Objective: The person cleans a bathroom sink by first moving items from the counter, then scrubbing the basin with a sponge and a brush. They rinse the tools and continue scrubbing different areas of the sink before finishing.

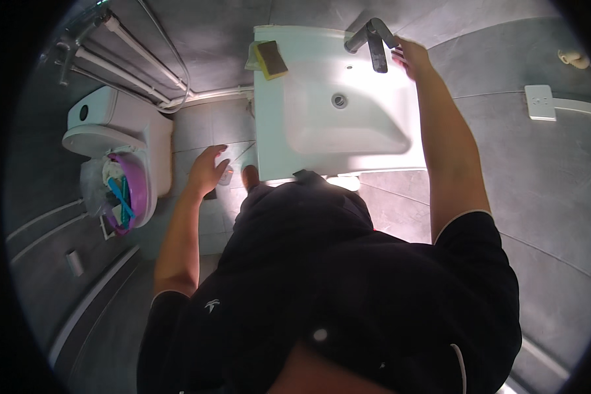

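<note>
My right hand (pixel 410 58) is at the far right of the white washbasin (pixel 335 143), beside the dark faucet (pixel 377 47). Its fingertips are near the faucet's end, partly hidden; whether they touch or hold anything cannot be told. My left hand (pixel 208 172) hangs over the tiled floor, left of the basin, with fingers apart and nothing in it. A yellow sponge with a brown scouring side (pixel 272 59) lies on the basin's back left corner, partly on a pale cloth or wrapper (pixel 252 58). The drain (pixel 339 101) shows in the bowl.
At the left stands a white toilet (pixel 157 128) with a purple plastic basin (pixel 137 184) on it, holding blue and green items. White pipes (pixel 138 54) and a flexible hose (pixel 180 59) run along the back wall. A white socket (pixel 540 102) is on the right wall.
</note>
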Demonstrator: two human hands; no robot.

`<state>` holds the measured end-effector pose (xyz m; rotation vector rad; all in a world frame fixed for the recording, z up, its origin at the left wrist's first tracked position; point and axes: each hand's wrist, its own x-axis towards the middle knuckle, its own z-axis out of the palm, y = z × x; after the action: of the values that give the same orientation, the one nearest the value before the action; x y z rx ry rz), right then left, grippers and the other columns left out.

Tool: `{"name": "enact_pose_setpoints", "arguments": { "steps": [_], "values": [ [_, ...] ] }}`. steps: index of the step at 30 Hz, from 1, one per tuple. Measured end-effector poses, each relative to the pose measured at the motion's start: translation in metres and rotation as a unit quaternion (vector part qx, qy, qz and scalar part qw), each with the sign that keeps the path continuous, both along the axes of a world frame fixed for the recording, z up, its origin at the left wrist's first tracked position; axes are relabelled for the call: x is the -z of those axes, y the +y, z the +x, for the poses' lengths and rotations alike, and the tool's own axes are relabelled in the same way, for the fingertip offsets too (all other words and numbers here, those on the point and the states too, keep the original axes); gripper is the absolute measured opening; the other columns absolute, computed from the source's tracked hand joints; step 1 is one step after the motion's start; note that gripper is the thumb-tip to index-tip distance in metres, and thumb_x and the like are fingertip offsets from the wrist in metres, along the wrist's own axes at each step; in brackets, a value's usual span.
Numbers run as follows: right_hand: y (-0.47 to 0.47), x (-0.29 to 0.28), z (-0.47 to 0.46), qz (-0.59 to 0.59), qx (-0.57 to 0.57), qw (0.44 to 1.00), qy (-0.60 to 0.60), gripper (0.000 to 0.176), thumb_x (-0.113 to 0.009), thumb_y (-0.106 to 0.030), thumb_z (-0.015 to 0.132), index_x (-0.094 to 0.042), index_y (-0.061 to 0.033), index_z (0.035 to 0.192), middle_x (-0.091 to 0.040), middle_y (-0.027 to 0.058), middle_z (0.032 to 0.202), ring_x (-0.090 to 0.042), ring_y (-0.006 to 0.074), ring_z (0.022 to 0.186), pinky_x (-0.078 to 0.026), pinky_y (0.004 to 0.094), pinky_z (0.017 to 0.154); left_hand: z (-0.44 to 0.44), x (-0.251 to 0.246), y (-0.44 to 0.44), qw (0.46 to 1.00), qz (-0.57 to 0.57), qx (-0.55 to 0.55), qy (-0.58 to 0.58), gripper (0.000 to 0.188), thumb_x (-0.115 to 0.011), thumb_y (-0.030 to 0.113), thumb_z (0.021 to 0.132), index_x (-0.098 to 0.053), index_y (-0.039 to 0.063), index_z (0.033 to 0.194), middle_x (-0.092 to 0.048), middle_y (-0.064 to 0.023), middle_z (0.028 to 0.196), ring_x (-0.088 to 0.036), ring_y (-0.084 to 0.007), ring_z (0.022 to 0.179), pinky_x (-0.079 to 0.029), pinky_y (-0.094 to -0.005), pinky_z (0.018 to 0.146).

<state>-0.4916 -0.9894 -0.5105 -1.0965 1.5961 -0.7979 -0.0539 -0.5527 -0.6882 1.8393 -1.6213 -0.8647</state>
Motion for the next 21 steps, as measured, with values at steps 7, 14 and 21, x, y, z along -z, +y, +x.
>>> {"name": "enact_pose_setpoints", "arguments": {
  "steps": [7, 14, 21],
  "values": [
    [-0.014, 0.018, -0.039, -0.055, -0.035, 0.981, -0.182, 0.043, -0.069, -0.027, 0.103, -0.059, 0.0021, 0.133, -0.068, 0.0187, 0.119, -0.071, 0.0271, 0.096, -0.062, 0.0358, 0.084, -0.073, -0.061, -0.068, 0.991, 0.061, -0.105, 0.049, 0.039, -0.072, 0.016, 0.101, -0.065, 0.003, 0.137, -0.074, -0.0139, 0.126, -0.071, -0.027, 0.115, -0.056, -0.0398, 0.1],
    [0.115, 0.163, -0.07, -0.079, -0.1, 0.992, -0.004, 0.027, -0.073, -0.021, 0.1, -0.07, -0.0064, 0.122, -0.073, 0.0028, 0.101, -0.071, 0.0121, 0.083, -0.054, 0.0288, 0.069, -0.11, -0.056, -0.175, 0.973, 0.01, -0.157, -0.17, 0.086, -0.079, 0.052, 0.091, -0.05, -0.001, 0.153, -0.051, -0.0276, 0.155, -0.046, -0.0394, 0.147, -0.04, -0.049, 0.12],
    [0.194, 0.162, -0.027, -0.084, -0.262, 0.961, 0.026, 0.038, -0.074, -0.013, 0.097, -0.062, -0.0045, 0.132, -0.065, 0.0111, 0.132, -0.072, 0.0198, 0.1, -0.058, 0.0326, 0.08, -0.132, -0.05, -0.291, 0.942, 0.107, -0.221, -0.228, 0.127, -0.085, 0.066, 0.076, -0.024, 0.001, 0.166, -0.039, -0.0256, 0.164, -0.038, -0.0455, 0.15, -0.037, -0.054, 0.122]
  ]
}}
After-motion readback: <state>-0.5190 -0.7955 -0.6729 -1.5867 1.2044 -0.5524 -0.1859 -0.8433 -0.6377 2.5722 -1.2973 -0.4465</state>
